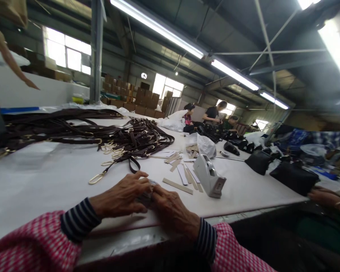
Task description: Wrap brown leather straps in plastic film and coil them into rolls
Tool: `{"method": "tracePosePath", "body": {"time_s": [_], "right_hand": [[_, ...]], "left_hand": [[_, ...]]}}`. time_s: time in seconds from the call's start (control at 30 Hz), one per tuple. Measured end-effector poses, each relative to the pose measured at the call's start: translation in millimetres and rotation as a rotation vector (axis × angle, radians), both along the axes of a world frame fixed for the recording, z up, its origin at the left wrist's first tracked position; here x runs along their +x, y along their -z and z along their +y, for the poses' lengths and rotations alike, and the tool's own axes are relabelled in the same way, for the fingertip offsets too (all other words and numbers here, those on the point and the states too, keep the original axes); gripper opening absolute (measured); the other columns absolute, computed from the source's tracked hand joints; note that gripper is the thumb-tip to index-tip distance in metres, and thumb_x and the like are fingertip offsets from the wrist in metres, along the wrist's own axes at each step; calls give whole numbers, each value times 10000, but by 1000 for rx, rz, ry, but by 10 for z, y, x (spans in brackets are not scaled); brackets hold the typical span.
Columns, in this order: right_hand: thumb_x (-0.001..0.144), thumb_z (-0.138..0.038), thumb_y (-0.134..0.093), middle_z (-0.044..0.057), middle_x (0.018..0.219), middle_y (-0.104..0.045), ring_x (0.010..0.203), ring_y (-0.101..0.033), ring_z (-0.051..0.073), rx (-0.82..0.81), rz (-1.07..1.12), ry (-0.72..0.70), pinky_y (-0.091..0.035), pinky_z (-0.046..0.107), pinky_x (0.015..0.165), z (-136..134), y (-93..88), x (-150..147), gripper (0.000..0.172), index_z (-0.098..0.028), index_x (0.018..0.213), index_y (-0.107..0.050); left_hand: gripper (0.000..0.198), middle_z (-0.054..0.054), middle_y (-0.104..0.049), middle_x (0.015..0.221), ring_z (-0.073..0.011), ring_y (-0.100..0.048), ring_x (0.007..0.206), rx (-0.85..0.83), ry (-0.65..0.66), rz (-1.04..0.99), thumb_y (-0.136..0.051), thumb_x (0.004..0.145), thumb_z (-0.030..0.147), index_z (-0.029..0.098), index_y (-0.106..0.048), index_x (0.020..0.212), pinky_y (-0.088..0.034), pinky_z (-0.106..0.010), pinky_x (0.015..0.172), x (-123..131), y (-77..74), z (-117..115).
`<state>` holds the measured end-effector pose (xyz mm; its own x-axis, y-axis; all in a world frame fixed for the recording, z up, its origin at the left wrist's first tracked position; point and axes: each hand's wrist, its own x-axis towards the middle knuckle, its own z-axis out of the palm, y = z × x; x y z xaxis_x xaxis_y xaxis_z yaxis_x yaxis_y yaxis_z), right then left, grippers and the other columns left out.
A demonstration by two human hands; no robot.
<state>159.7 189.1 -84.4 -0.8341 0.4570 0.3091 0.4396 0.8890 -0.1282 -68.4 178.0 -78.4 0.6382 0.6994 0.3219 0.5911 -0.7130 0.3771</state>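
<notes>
My left hand (121, 196) and my right hand (172, 209) meet over the white table (53, 181), near its front edge. Between them is a small shiny, see-through bundle (146, 196), mostly covered by fingers; its kind I cannot make out. Curled fingers of both hands press on it from either side. Just beyond lies a heap of dark brown straps (141, 138) with gold-coloured metal clasps (96, 178). Right of my hands stand a grey tape dispenser (211, 177) and, beside it, several flat beige and white strips (178, 186).
A plastic bag (206, 145) lies behind the dispenser. Black bags (294, 175) line the table's right side, where another person's hand (325, 196) rests. At upper left another person's arm (10, 56) reaches in. People (212, 115) work farther back.
</notes>
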Motion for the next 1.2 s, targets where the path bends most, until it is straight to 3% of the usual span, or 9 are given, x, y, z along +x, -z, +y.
{"method": "tracePosePath", "body": {"time_s": [0.13, 0.3, 0.43, 0.57, 0.67, 0.8, 0.9, 1.0, 1.2], "right_hand": [[985, -169, -556, 73, 1196, -626, 1068, -634, 201, -81, 69, 75, -548, 284, 899, -15, 35, -13, 202, -192, 1185, -566], [905, -201, -683, 70, 1412, -510, 1235, -542, 230, -87, -29, 90, -523, 339, 976, 56, -97, 243, 503, -274, 1365, -493], [924, -155, -650, 59, 1312, -560, 1109, -571, 200, 8, -103, -7, -495, 317, 944, 205, -129, 263, 357, -276, 1255, -591], [939, -174, -642, 49, 1139, -602, 929, -615, 163, -86, -14, 31, -499, 262, 817, 177, -59, 74, 132, -207, 1066, -645], [941, -156, -623, 50, 1110, -594, 868, -620, 152, -168, 59, 75, -502, 255, 771, 112, -24, -13, 86, -186, 1021, -632], [915, -191, -677, 71, 1224, -562, 1015, -615, 185, -227, 53, 6, -516, 304, 904, 185, -89, 82, 315, -199, 1215, -579], [911, -254, -715, 85, 1353, -512, 1157, -558, 214, -157, -29, -24, -505, 334, 958, 323, -189, 194, 471, -246, 1336, -511], [921, -217, -705, 60, 1320, -542, 1128, -561, 204, -40, -116, -10, -499, 307, 898, 421, -230, 210, 353, -272, 1244, -573], [970, -192, -629, 30, 1036, -607, 930, -581, 168, 52, -97, -26, -443, 257, 749, 420, -105, 40, 50, -206, 1017, -619]], "left_hand": [[159, -75, -640, 1061, -240, -543, 986, 100, 54, -131, -533, 946, 147, 222, -597, 1071, -426, -384, 930, 125, 216, 50], [191, -77, -634, 1165, -245, -536, 1121, -23, 181, -273, -530, 971, 192, 234, -597, 1144, -423, -381, 1019, -28, 224, 82], [105, -75, -633, 1187, -254, -550, 1121, -152, 164, -200, -618, 936, 220, 221, -644, 1038, -449, -371, 988, -200, 113, 117], [217, -85, -598, 1260, -304, -468, 1254, -52, 65, -122, -713, 893, 327, 229, -646, 1074, -414, -410, 1042, -164, 58, 56], [225, -90, -630, 1176, -324, -458, 1207, 18, -71, -32, -731, 884, 350, 218, -654, 1049, -398, -451, 1027, 5, 48, -20], [159, -50, -666, 1068, -273, -484, 1094, -18, -32, -72, -632, 960, 292, 252, -665, 1110, -401, -400, 978, 123, 37, -23], [85, -32, -668, 1029, -265, -476, 1114, -114, 42, -122, -665, 943, 316, 241, -682, 979, -411, -355, 947, 51, 8, 24], [83, -27, -675, 1025, -272, -470, 1172, -170, 66, -122, -681, 926, 307, 228, -679, 901, -398, -354, 993, -69, -32, 49], [217, -53, -603, 1217, -261, -515, 1171, -140, 5, -142, -696, 886, 292, 232, -648, 1089, -409, -370, 1023, -188, -72, -4]]}}
